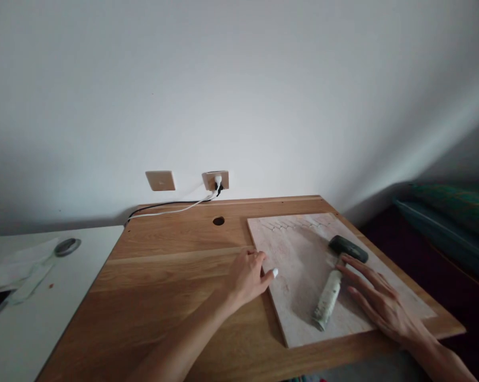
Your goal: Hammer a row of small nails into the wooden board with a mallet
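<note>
A mallet with a dark head [349, 249] and a pale, worn handle [327, 300] lies on a flat whitish board [291, 302]. My right hand [378, 302] rests over the board's right side with its fingers stretched out, the fingertips at the mallet's neck just below the head. At the board's left edge is my left hand [249, 278], its fingers curled against the edge and its thumb, white at the tip, reaching over the top face. Near the board's back edge runs a row of thin crossed pieces [293, 225], too small to make out.
The board lies on a wooden desk [152, 302] with a round cable hole [219, 220]. White and black cables [176, 209] lead to a wall socket [216, 181]. To the left, a white table [76, 286] holds a tape roll [67, 246] and papers. Cushions [450, 228] lie at the right.
</note>
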Action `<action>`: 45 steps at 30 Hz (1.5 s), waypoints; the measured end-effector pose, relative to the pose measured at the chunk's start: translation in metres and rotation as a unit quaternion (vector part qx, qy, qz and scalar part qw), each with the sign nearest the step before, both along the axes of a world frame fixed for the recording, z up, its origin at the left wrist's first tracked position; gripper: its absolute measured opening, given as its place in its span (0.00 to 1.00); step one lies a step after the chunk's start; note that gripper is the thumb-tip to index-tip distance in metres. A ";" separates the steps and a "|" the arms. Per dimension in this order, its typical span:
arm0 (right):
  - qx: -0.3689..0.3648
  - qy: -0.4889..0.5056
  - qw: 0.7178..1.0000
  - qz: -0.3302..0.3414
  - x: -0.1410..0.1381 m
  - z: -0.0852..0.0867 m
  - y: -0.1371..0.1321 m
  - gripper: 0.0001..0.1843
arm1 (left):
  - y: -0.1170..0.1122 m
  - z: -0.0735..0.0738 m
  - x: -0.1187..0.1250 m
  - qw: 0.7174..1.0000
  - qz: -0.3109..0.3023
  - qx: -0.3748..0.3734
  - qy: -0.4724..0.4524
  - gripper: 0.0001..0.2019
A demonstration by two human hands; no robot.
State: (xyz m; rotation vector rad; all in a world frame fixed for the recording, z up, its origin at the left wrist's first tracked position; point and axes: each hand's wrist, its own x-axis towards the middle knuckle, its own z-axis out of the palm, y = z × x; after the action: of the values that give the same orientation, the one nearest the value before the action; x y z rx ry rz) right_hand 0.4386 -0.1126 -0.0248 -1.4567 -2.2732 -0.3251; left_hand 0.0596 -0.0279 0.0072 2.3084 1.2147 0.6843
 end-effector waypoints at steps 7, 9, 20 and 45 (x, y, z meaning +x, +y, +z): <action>0.029 0.030 0.998 -0.043 0.044 -0.003 0.009 0.24 | 0.022 -0.002 0.022 0.997 -0.068 -0.045 -0.015 0.13; 0.057 0.060 0.993 -0.088 0.043 0.002 0.005 0.24 | 0.029 -0.008 0.013 0.994 -0.097 -0.039 -0.033 0.09; 0.094 0.154 0.975 -0.126 -0.097 -0.003 -0.046 0.14 | 0.046 -0.032 -0.034 0.995 -0.020 -0.013 -0.098 0.11; -0.016 0.170 0.844 -0.508 0.038 0.000 -0.032 0.42 | 0.105 -0.036 -0.008 0.982 -0.066 0.018 -0.175 0.05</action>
State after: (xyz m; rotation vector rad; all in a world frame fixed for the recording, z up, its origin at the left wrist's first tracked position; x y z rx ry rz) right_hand 0.4768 -0.1446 -0.0248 -2.3999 -1.0638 -0.2799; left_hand 0.0519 0.0767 -0.0291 2.1559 0.8869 1.0174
